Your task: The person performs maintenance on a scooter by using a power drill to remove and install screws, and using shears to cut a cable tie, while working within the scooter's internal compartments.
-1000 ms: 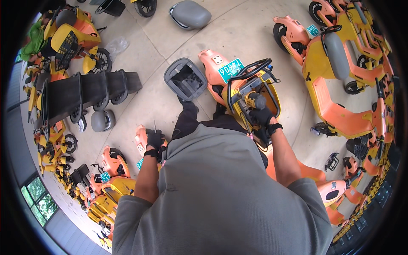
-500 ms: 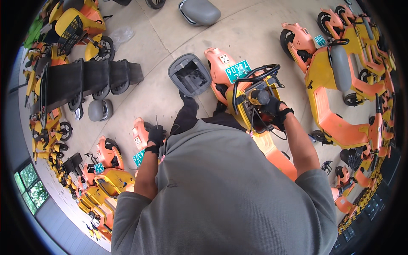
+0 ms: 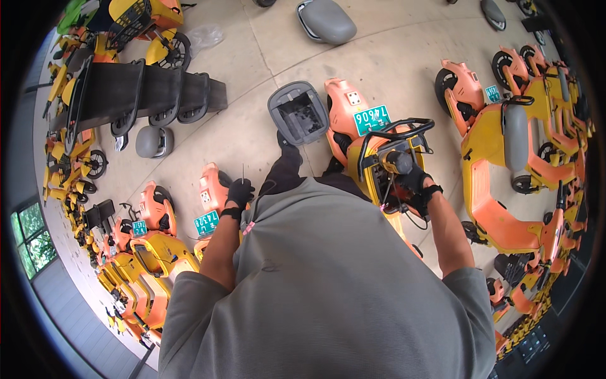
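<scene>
My left hand [image 3: 240, 191], in a black glove, is closed around a thin upright rod [image 3: 243, 170], whose lower part is hidden in the fist. In my gloved right hand [image 3: 413, 181] is a yellow-and-black cordless drill [image 3: 399, 162], held over the open seat compartment of a yellow-and-orange scooter [image 3: 347, 104]. Cables show inside that compartment, and a black rack bar [image 3: 404, 128] curves over its rear. A teal plate [image 3: 371, 120] is fixed at the scooter's back. Beside it, a grey seat [image 3: 274, 112] lies with its hollow underside up.
Another orange-and-yellow scooter [image 3: 505, 170] stands at the right, with more behind it. Several others [image 3: 154, 252] line the left. A long stack of black racks [image 3: 154, 95] lies at the upper left. Grey seats [image 3: 328, 22] and a plastic bag [image 3: 205, 38] rest on the concrete floor.
The view has turned slightly, so the scooter and the floor seats appear farther right and lower. Both hands keep their holds; the drill stays over the seat compartment.
</scene>
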The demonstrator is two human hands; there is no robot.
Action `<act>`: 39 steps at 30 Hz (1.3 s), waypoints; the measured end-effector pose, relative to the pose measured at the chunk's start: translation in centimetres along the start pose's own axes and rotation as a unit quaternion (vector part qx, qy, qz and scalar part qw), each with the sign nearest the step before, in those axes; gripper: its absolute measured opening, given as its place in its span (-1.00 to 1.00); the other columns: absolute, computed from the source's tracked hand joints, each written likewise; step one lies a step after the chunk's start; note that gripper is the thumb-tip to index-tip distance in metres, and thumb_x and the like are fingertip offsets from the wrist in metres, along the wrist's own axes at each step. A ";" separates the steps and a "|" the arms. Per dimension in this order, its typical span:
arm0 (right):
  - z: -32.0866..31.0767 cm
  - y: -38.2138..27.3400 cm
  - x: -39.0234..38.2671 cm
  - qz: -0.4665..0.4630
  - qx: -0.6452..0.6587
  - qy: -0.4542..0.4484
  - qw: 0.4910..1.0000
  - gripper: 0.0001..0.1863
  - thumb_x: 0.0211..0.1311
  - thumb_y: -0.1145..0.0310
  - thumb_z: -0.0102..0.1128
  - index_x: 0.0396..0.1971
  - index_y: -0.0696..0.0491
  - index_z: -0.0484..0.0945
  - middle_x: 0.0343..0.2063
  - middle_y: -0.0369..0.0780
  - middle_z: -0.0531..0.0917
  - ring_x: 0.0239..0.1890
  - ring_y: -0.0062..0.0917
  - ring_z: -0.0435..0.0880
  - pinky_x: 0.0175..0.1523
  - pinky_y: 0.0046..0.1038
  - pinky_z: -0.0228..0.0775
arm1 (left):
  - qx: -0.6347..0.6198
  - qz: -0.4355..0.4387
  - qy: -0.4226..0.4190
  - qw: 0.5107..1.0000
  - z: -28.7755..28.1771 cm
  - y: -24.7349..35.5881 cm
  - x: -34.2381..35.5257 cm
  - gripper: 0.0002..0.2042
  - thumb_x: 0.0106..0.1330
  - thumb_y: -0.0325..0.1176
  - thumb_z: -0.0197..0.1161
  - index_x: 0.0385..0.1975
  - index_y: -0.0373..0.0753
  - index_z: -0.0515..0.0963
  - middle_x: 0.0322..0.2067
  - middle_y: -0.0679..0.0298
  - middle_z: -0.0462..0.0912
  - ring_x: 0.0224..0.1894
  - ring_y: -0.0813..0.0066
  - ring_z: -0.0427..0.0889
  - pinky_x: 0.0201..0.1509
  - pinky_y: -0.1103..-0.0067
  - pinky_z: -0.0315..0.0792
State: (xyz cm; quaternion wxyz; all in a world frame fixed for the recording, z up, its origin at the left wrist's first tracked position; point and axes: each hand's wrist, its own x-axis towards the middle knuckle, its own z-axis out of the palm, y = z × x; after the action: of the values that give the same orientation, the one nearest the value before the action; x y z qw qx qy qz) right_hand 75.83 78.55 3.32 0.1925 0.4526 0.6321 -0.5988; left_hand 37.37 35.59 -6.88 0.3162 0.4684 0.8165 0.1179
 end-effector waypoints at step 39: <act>1.8 4.0 -1.4 -0.080 0.153 0.007 0.985 -0.54 -0.09 0.62 0.12 -0.08 0.07 0.42 -0.26 -0.30 0.53 -0.23 -0.55 0.50 -0.18 -0.54 0.41 | -0.256 -0.201 0.014 0.946 -1.1 2.7 3.2 -0.83 0.21 -0.27 0.05 -0.44 -0.24 0.48 -0.59 0.25 0.57 -0.55 0.47 0.57 -0.52 0.53 0.43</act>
State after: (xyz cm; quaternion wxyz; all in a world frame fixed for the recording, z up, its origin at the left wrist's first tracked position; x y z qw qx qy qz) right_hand 79.23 75.87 1.71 0.0678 0.4289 0.5689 -0.6984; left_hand 37.41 39.87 -6.04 0.4306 0.1962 0.8406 0.2634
